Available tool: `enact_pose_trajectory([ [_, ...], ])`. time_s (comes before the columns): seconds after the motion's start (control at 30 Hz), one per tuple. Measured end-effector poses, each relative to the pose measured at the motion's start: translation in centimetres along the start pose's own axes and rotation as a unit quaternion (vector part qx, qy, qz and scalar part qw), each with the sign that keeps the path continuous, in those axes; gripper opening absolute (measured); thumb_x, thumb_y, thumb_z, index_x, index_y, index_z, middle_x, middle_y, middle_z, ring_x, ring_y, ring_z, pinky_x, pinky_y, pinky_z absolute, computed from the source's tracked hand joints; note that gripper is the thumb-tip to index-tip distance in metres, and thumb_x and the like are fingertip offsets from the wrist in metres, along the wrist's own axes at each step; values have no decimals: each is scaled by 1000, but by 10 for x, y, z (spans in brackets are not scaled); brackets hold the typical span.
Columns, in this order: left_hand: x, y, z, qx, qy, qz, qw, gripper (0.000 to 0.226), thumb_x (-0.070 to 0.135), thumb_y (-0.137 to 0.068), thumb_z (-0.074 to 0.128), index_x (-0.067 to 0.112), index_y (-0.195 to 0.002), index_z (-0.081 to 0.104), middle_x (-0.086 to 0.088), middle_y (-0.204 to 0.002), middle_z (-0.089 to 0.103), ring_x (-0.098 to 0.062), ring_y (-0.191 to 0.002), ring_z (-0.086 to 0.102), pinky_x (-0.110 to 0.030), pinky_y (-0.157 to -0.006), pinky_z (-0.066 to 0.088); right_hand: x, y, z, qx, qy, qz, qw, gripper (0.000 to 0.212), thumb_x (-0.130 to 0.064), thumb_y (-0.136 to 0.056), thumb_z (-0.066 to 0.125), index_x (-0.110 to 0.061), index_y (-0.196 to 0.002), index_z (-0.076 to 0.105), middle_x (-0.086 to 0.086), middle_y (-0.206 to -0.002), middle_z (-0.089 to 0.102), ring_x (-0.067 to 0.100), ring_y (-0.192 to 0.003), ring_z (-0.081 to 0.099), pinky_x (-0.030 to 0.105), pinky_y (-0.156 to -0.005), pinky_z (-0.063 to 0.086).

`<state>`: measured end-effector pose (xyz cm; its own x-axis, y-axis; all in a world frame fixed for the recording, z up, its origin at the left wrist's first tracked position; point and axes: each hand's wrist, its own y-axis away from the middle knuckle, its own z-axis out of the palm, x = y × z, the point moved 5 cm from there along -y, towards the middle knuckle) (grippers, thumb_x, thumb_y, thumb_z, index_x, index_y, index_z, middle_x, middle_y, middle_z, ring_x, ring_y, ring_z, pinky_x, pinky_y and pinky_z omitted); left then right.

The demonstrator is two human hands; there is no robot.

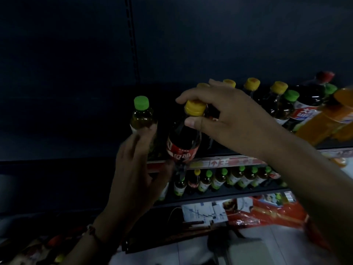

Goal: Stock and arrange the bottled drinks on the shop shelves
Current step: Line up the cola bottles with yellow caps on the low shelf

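Observation:
My left hand [133,169] grips a green-capped bottle [142,115] of amber drink by its body, held up in front of the dark shelf. My right hand [219,119] pinches the neck of a dark cola bottle [183,144] with a yellow cap and red label, standing at the front edge of the upper shelf [229,161]. Behind my right hand stands a row of yellow-capped dark bottles [278,96].
Green-capped and orange bottles [324,121] lean at the upper shelf's right end. The lower shelf holds a row of green-capped bottles [229,178]. Red packaging [267,211] and papers lie on the floor below. The shelf section to the left is dark.

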<state>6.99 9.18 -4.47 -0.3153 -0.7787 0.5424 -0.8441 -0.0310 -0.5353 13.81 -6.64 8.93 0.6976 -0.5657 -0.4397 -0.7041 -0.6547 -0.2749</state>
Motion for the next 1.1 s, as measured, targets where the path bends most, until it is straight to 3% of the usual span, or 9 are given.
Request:
enact_pose_trajectory([
  [0.13, 25, 24, 32, -168, 334, -168, 912, 89, 39, -78, 78, 47, -147, 22, 30, -139, 47, 8, -126, 47, -15, -94, 48, -2, 21, 7, -28, -107, 29, 993, 35, -31, -91, 65, -36, -125, 59, -25, -114, 61, -9, -112, 53, 5, -92, 40],
  [0.2, 31, 38, 48, -185, 418, -216, 863, 88, 25, -74, 78, 41, -145, 27, 26, -125, 59, 5, -114, 59, -20, -90, 53, 3, 31, 13, -35, -153, 43, 987, 34, -30, -90, 66, -36, -124, 60, -22, -111, 65, -9, -108, 57, 8, -91, 43],
  [0.4, 35, 74, 95, -146, 470, -302, 817, 62, 17, -79, 72, 33, -131, 43, 20, -113, 68, -3, -107, 65, -17, -80, 53, 58, 63, 59, -51, -278, 165, 945, 46, -32, -91, 64, -36, -135, 51, -15, -116, 65, 0, -108, 62, 27, -93, 53],
  [0.6, 42, 113, 151, -102, 558, -413, 712, 43, 35, -102, 46, 30, -145, 40, 3, -135, 62, -19, -123, 60, -33, -96, 53, 101, 161, 135, -174, -413, 279, 849, 52, -44, -82, 65, -52, -126, 38, -34, -116, 50, -24, -92, 56, 3, -70, 46],
  [0.77, 41, 148, 227, 88, 606, -504, 610, 53, 37, -83, 71, 2, -121, 61, -20, -103, 72, -23, -76, 73, -23, -61, 58, 148, 241, 195, -263, -390, 300, 830, 54, -25, -83, 76, -50, -117, 42, -6, -95, 68, -1, -70, 66, 20, -58, 54],
  [0.83, 58, 162, 258, 117, 550, -540, 626, 36, 36, -87, 69, 9, -110, 64, -21, -108, 70, -18, -80, 74, -24, -67, 58, 177, 262, 206, -235, -370, 288, 851, 43, -26, -84, 76, -49, -109, 50, 9, -91, 70, 17, -64, 65, 24, -57, 53],
  [0.93, 89, 188, 286, 92, 499, -516, 690, 45, 39, -92, 57, 24, -134, 51, -7, -126, 66, -18, -110, 68, -36, -93, 56, 214, 285, 213, -237, -370, 270, 857, 21, -33, -83, 77, -34, -99, 62, 9, -81, 73, 13, -60, 67, 22, -58, 55],
  [1.03, 90, 199, 305, 50, 444, -466, 764, 49, 45, -94, 57, 15, -132, 50, 5, -120, 68, -14, -114, 65, -33, -93, 55, 241, 303, 229, -260, -396, 273, 837, 26, -25, -84, 76, -10, -99, 60, 22, -65, 68, 34, -52, 64, 39, -52, 55],
  [1.1, 76, 205, 313, 10, 440, -455, 774, 41, 43, -97, 50, 14, -125, 56, 12, -110, 71, -10, -112, 65, -22, -88, 53, 260, 308, 241, -243, -401, 311, 827, 30, -18, -81, 77, -18, -104, 57, 22, -70, 68, 35, -55, 65, 43, -52, 55],
])
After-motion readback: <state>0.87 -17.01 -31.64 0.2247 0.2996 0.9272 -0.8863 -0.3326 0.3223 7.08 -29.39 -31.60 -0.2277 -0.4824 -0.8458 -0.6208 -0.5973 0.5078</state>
